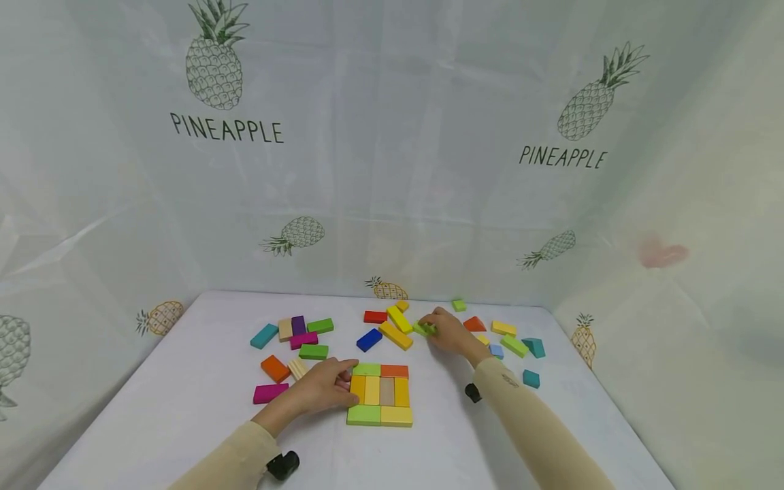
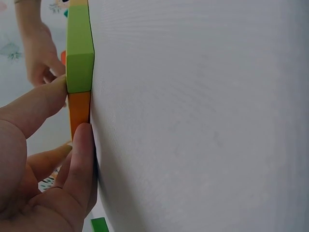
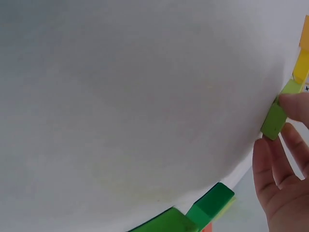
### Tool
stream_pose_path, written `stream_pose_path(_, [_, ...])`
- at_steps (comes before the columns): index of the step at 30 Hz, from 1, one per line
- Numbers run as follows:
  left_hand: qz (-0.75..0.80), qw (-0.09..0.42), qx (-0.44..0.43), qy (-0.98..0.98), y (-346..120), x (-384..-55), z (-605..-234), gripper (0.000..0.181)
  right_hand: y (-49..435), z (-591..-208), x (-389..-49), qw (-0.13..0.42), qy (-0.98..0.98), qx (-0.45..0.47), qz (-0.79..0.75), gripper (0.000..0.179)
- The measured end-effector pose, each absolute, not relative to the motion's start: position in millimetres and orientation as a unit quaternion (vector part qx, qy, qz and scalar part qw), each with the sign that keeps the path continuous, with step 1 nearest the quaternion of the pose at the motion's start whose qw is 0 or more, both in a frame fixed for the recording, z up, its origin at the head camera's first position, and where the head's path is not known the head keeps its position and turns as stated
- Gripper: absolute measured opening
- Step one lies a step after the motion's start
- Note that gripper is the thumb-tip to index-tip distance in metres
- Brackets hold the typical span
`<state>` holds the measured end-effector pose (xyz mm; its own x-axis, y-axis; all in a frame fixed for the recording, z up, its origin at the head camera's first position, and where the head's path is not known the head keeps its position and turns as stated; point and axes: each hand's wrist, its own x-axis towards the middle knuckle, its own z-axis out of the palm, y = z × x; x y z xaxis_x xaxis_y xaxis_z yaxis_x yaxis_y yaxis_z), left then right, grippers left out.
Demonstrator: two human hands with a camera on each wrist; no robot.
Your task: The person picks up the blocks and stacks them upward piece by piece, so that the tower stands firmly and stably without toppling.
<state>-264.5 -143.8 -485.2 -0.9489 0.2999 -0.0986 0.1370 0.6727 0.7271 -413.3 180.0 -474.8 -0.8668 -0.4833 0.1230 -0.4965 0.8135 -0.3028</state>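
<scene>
The left hand (image 1: 324,386) lies at the left side of a rectangle (image 1: 371,391) of blocks laid together on the table (image 1: 208,422). Its forefinger reaches the far corner and its thumb the near one, spread well apart and touching the edge rather than wrapped round anything. From the head, the other fingers are partly hidden under the hand; the left wrist view shows fingertips against an orange block (image 2: 80,111), with most of the rectangle out of sight behind it.

The right hand (image 1: 449,331), beyond the rectangle and to its right, pinches a green block (image 3: 274,121) between thumb and fingers. The thumb covers part of it, and whether the lighter green piece beside it belongs to the same block is hard to tell. In the right wrist view the hand is cut off at the edge.

The left hand partly covers a cream block (image 1: 298,369), and the right arm cuts across a pale blue block (image 1: 497,352). A black object (image 1: 284,465) by the left sleeve (image 1: 235,456) is partly hidden.
</scene>
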Motion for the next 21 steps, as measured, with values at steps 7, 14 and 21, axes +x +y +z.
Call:
stream_pose_path(7, [0.387, 0.102, 0.117, 0.909, -145.6, -265.4, -485.8, 0.078, 184.4, -469.4, -405.8, 0.003, -0.942, 0.296, 0.156, 0.042])
stream_pose_path(14, [0.388, 0.105, 0.121, 0.908, -145.5, -266.5, -484.9, 0.078, 186.4, -466.9, -397.6, -0.029, -0.944, 0.293, 0.151, 0.047])
stream_pose_path(21, [0.389, 0.108, 0.123, 0.907, -145.3, -264.0, -483.8, 0.078, 192.0, -460.2, -387.9, -0.069, -0.932, 0.319, 0.159, 0.057])
